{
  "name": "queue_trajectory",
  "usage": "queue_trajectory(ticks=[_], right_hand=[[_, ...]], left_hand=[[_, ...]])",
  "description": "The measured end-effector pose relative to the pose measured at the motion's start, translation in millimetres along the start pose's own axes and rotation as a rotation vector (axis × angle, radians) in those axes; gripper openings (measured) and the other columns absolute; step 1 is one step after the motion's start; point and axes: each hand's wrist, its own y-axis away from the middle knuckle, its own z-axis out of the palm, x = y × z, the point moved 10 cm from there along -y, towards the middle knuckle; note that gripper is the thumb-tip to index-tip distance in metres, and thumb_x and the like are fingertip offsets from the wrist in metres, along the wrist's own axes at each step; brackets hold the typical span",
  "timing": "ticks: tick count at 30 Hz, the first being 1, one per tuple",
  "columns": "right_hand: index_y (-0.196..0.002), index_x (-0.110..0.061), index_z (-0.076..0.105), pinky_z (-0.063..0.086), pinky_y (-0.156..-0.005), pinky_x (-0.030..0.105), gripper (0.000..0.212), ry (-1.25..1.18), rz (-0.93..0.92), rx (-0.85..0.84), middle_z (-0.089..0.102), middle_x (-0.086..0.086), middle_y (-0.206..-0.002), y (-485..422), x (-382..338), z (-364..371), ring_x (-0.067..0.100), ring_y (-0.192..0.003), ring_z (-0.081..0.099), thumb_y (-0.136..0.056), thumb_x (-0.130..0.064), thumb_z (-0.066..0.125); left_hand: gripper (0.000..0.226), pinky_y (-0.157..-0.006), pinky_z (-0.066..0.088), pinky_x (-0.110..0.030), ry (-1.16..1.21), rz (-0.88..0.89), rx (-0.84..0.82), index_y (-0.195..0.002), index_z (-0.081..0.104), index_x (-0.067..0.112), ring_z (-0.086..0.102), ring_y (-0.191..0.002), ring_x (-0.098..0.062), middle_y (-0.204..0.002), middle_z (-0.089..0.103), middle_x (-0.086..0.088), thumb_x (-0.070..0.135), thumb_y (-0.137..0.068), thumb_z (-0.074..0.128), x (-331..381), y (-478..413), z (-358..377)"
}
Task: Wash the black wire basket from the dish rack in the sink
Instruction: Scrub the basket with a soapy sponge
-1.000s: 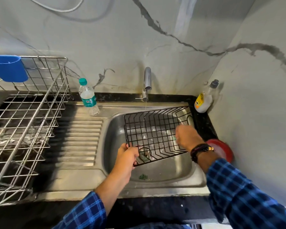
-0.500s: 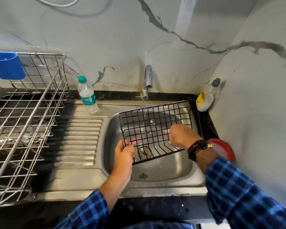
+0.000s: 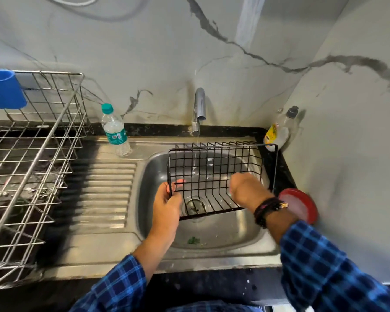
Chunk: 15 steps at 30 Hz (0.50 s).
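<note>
The black wire basket is held tilted over the steel sink, its open side facing me, under a thin stream from the tap. My left hand grips its lower left corner. My right hand is closed inside the basket at its right; a bit of green shows under the fingers, and what it holds cannot be made out. The drain shows through the wires.
A steel dish rack with a blue cup stands at the left, past the ribbed drainboard. A water bottle stands behind it. A soap bottle and a red lid sit at the right by the wall.
The basket has been tipped up and lifted towards the tap, its back rim now higher. My right hand has slid leftwards and down inside it; my left hand kept its grip.
</note>
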Motion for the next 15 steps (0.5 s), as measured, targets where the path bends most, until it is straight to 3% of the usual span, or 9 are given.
queue_trajectory(ticks=[1,3,5,6,8,10,12,13,15], right_hand=[[-0.117,-0.007,0.065,0.052,-0.090,0.037,0.025,-0.035,-0.011,0.021,0.067,0.016,-0.117,3,-11,2,0.033,-0.111,0.064,-0.093,-0.004,0.058],[-0.116,-0.013,0.067,0.054,-0.084,0.034,0.028,-0.120,-0.044,0.051,0.067,0.010,-0.111,4,-25,5,0.029,-0.103,0.065,-0.092,-0.001,0.059],[-0.102,-0.024,0.069,0.051,-0.073,0.026,0.019,-0.349,-0.138,0.016,0.062,-0.007,-0.099,2,-30,9,0.016,-0.090,0.062,-0.093,-0.009,0.063],[-0.097,-0.029,0.069,0.048,-0.074,0.024,0.014,-0.479,-0.213,-0.019,0.060,-0.014,-0.097,2,-31,10,0.011,-0.089,0.060,-0.093,-0.016,0.066],[-0.102,-0.034,0.073,0.050,-0.089,0.027,0.013,-0.627,-0.362,-0.123,0.064,-0.020,-0.109,10,-33,11,0.005,-0.099,0.061,-0.091,-0.026,0.071],[-0.127,-0.033,0.067,0.043,-0.104,0.025,0.031,-0.595,-0.477,-0.276,0.057,-0.023,-0.130,23,-37,17,0.000,-0.116,0.056,-0.096,-0.028,0.067],[-0.138,-0.027,0.060,0.038,-0.104,0.014,0.037,-0.505,-0.528,-0.346,0.054,-0.020,-0.134,30,-37,20,-0.003,-0.121,0.051,-0.101,-0.023,0.058],[-0.135,-0.026,0.062,0.039,-0.098,0.010,0.035,-0.471,-0.524,-0.303,0.057,-0.019,-0.130,28,-35,17,-0.004,-0.114,0.053,-0.101,-0.021,0.058],[-0.118,-0.026,0.073,0.047,-0.090,0.015,0.023,-0.465,-0.467,-0.147,0.065,-0.018,-0.111,21,-34,7,-0.006,-0.096,0.057,-0.097,-0.022,0.065]], left_hand=[[0.033,-0.056,0.026,-0.028,-0.017,0.019,-0.006,-0.089,0.064,0.022,0.031,-0.054,-0.006,-0.056,0.041,0.013,-0.003,-0.097,0.045,3,-2,-1],[0.049,-0.056,0.027,-0.028,-0.042,0.047,-0.015,-0.076,0.062,0.036,0.032,-0.056,-0.007,-0.057,0.041,0.013,-0.005,-0.096,0.045,9,-7,-1],[0.052,-0.057,0.028,-0.029,-0.050,0.070,-0.017,-0.065,0.056,0.039,0.032,-0.057,-0.006,-0.058,0.042,0.013,-0.004,-0.093,0.047,14,-9,-1],[0.045,-0.057,0.027,-0.030,-0.051,0.081,-0.019,-0.064,0.054,0.038,0.032,-0.057,-0.006,-0.059,0.041,0.013,0.001,-0.090,0.049,15,-9,0],[0.030,-0.056,0.025,-0.031,-0.051,0.097,-0.016,-0.065,0.050,0.036,0.030,-0.056,-0.007,-0.060,0.039,0.012,0.011,-0.082,0.050,17,-8,1],[0.027,-0.055,0.025,-0.031,-0.055,0.104,-0.011,-0.065,0.049,0.036,0.029,-0.056,-0.007,-0.060,0.038,0.012,0.014,-0.079,0.050,16,-7,-1],[0.027,-0.054,0.025,-0.031,-0.055,0.096,-0.022,-0.065,0.049,0.037,0.029,-0.056,-0.008,-0.059,0.037,0.013,0.013,-0.079,0.049,13,-7,-1],[0.027,-0.054,0.024,-0.031,-0.054,0.091,-0.029,-0.066,0.049,0.036,0.028,-0.056,-0.008,-0.059,0.037,0.013,0.012,-0.078,0.049,12,-5,0],[0.028,-0.054,0.024,-0.029,-0.057,0.104,-0.037,-0.069,0.047,0.032,0.028,-0.056,-0.008,-0.060,0.036,0.012,0.007,-0.080,0.048,13,-2,4]])
